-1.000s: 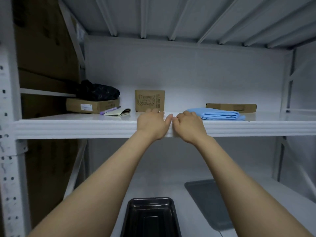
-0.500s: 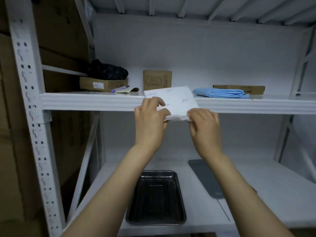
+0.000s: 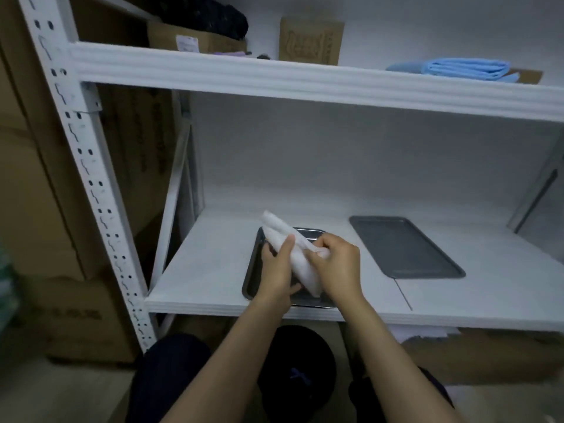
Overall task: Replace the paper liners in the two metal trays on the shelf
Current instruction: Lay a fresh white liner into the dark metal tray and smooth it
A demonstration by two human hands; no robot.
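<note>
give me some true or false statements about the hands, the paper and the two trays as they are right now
1. The left hand and the right hand both hold the white paper. True.
2. The deep tray sits left of the flat grey tray on the lower shelf. True.
3. The white paper lies spread flat in the flat grey tray. False: it is held folded above the deep tray, and the flat grey tray shows no paper.
4. The blue cloth lies on the lower shelf. False: it lies on the upper shelf, at the right.
</note>
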